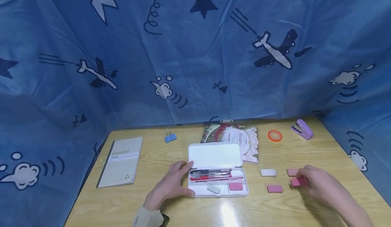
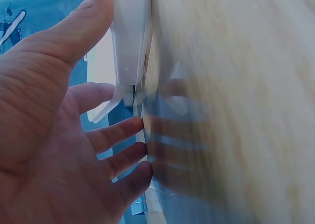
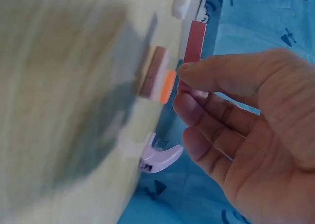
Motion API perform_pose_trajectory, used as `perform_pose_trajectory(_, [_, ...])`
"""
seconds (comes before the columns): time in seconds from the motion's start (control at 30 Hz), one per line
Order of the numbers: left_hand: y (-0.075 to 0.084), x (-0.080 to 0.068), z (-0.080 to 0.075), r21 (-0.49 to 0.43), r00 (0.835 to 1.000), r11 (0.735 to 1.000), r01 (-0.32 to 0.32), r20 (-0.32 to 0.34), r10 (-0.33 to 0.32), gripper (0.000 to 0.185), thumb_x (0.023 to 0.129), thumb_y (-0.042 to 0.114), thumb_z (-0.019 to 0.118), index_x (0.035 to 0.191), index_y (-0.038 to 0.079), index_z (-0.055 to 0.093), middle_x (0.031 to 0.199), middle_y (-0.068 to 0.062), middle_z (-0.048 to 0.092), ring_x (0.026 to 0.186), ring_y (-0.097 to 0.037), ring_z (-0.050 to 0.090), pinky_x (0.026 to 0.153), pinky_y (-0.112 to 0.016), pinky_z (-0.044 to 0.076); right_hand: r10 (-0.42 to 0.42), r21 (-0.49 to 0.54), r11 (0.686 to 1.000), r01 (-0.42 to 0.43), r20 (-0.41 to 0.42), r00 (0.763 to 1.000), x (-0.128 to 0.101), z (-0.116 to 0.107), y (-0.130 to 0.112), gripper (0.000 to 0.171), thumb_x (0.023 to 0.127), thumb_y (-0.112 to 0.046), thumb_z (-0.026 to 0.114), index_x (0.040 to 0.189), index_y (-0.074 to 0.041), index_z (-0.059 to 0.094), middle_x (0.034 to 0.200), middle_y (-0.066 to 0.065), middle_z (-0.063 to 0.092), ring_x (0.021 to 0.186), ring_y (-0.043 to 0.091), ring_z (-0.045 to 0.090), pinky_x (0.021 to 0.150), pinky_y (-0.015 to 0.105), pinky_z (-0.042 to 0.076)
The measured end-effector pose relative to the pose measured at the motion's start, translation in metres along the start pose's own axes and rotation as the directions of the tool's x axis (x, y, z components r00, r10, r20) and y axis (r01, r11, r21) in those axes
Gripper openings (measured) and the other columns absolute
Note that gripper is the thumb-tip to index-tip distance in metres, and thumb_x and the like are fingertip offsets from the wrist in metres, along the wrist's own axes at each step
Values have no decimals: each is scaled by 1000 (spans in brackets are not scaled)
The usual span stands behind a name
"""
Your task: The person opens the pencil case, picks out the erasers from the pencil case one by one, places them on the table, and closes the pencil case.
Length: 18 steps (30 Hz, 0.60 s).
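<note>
On the table an opened white pencil case [image 1: 213, 192] holds pens [image 1: 210, 176], a white eraser [image 1: 213, 188] and a pink eraser [image 1: 235, 186]. My left hand [image 1: 174, 183] rests at its left end, thumb by the front corner and index finger by the raised lid [image 1: 215, 155]. In the left wrist view that hand's other fingertips touch the tabletop. My right hand [image 1: 319, 186] pinches a pink eraser [image 3: 195, 42] between thumb and fingers, raised off the table in the right wrist view. Nearby lie another pink eraser [image 1: 292, 172], a third one [image 1: 275, 188] and a white eraser [image 1: 268, 172].
A notebook [image 1: 121, 162] lies at the left and a blue binder clip [image 1: 170, 137] behind. Partly under the lid is a patterned booklet [image 1: 250, 142]. At the back right are an orange tape roll [image 1: 275, 135] and a purple stapler [image 1: 302, 129]. Blue curtain [image 1: 195, 67] surrounds the table.
</note>
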<state>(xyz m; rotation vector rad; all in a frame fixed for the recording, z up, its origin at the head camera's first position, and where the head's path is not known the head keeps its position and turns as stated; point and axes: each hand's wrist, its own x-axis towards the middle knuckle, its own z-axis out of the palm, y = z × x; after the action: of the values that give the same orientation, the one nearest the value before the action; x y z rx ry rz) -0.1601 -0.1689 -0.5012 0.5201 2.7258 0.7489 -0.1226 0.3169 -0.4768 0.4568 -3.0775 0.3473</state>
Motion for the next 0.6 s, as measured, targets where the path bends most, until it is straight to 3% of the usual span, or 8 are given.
perform_pose_trajectory(0.23, [-2, -3, 0, 2, 1000, 1000, -8, -5, 8, 112, 70, 51, 88, 160, 20, 32, 160, -18, 36, 148, -41, 30, 119, -61, 35, 79, 35, 996, -85, 163, 984, -2, 4, 5, 21, 75, 1, 79, 89, -12, 72, 81, -4, 64, 72, 12, 54, 65, 38, 53])
perform_pose_trajectory(0.6, [-2, -2, 0, -2, 1000, 1000, -3, -6, 3, 111, 70, 52, 88, 161, 22, 31, 160, -15, 35, 149, -38, 30, 119, -59, 35, 105, 33, 993, -116, 233, 967, 1, 10, 10, 16, 77, 0, 76, 89, -11, 73, 79, -4, 64, 71, 14, 53, 64, 37, 52])
